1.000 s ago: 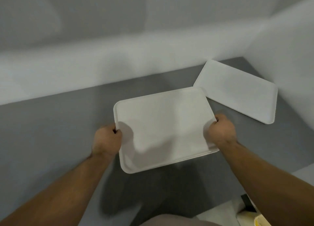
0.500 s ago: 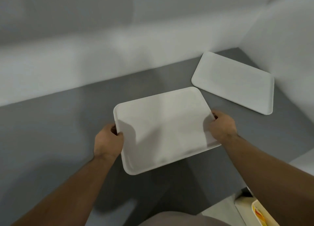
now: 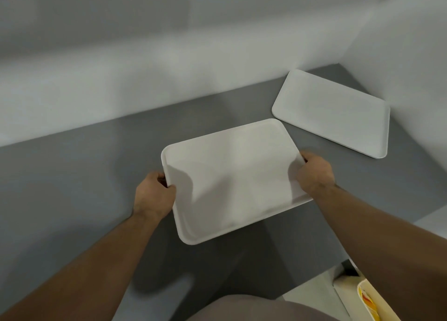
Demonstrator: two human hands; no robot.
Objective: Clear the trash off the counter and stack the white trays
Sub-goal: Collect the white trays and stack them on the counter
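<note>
Head view: a white tray (image 3: pixel 232 178) was gripped at both short edges by the left hand (image 3: pixel 153 196) and right hand (image 3: pixel 314 172), presumably for stacking onto the upper-right second tray (image 3: pixel 332 111).

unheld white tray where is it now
Head view: the unheld tray lies on the grey counter in the far right corner, just beyond the held tray.

both bare arms reach forward from the bottom corners. the left grip (image 3: pixel 153 196) is curled round the left edge of a white tray (image 3: pixel 232 175), with the thumb on top. the right grip (image 3: pixel 315 173) is curled round the right edge, knuckles up. both wrists look straight. the right grip is farther forward than the left.
</note>
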